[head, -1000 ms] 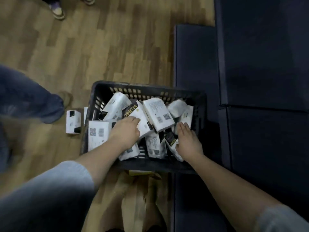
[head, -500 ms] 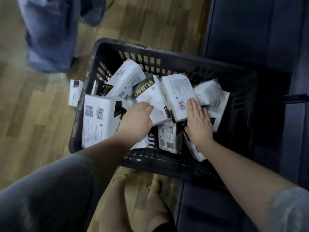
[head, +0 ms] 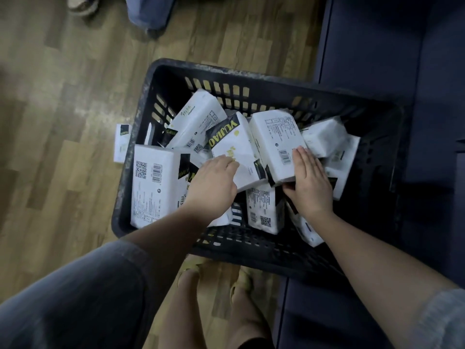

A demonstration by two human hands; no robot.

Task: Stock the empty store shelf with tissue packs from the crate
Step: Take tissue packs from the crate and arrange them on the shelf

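Observation:
A black plastic crate [head: 226, 70] stands on the wooden floor and holds several white tissue packs lying at jumbled angles. My left hand [head: 211, 183] reaches in, its fingers curled onto the near edge of a pack with a black YUJIAO label [head: 234, 144]. My right hand [head: 308, 182] lies on the neighbouring pack with small print and a barcode [head: 273, 137]; the fingers are flat on top and the thumb is tucked under its near edge. A large pack with a QR code [head: 153, 187] leans against the crate's left wall. No shelf board is visible.
Dark blue furniture [head: 377, 46] rises along the right side, close to the crate. One loose tissue pack [head: 122, 144] lies on the floor left of the crate. Another person's trouser leg [head: 151, 11] and shoe [head: 83, 6] are at the top. My feet [head: 241, 285] stand below the crate.
The view has closed in on the crate. My right hand slid forward onto the barcode pack and my left onto the YUJIAO pack. The other person walked from the left to the top.

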